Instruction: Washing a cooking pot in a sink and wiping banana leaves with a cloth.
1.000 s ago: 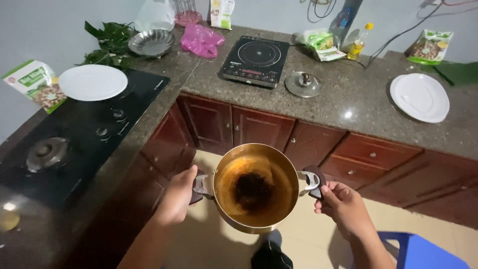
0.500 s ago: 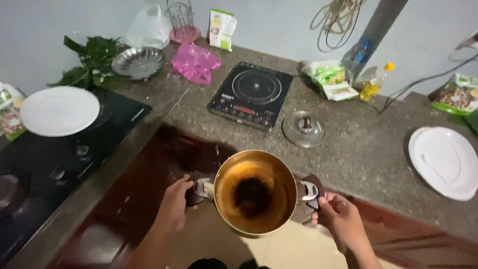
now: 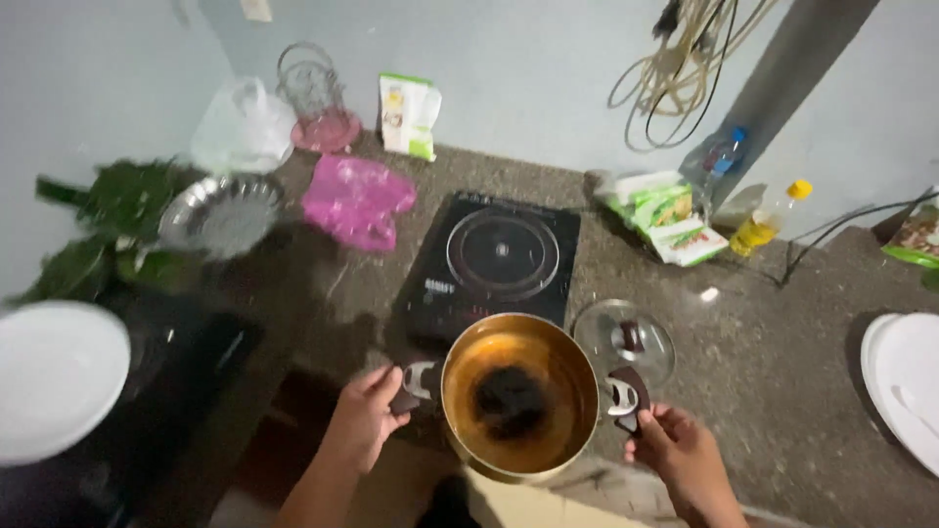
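Note:
I hold a round metal pot (image 3: 518, 396) by its two dark side handles, above the front edge of the stone counter (image 3: 782, 372). My left hand (image 3: 367, 420) grips the left handle and my right hand (image 3: 675, 455) grips the right one. Inside the pot is brownish liquid with a dark clump at the middle. Just beyond the pot lies a black single-ring induction cooker (image 3: 494, 264). A glass lid (image 3: 623, 342) with a dark knob rests on the counter to the pot's right.
A pink plastic bag (image 3: 357, 200), a metal dish (image 3: 220, 215), green leaves (image 3: 108, 220) and a clear bag sit at the back left. White plates lie at far left (image 3: 54, 376) and far right (image 3: 905, 386). Food packets (image 3: 665, 215), an oil bottle (image 3: 768, 223) and cables are by the wall.
I have carried the pot forward to the counter, now close to the induction cooker and the glass lid. Both hands keep their grip on the handles.

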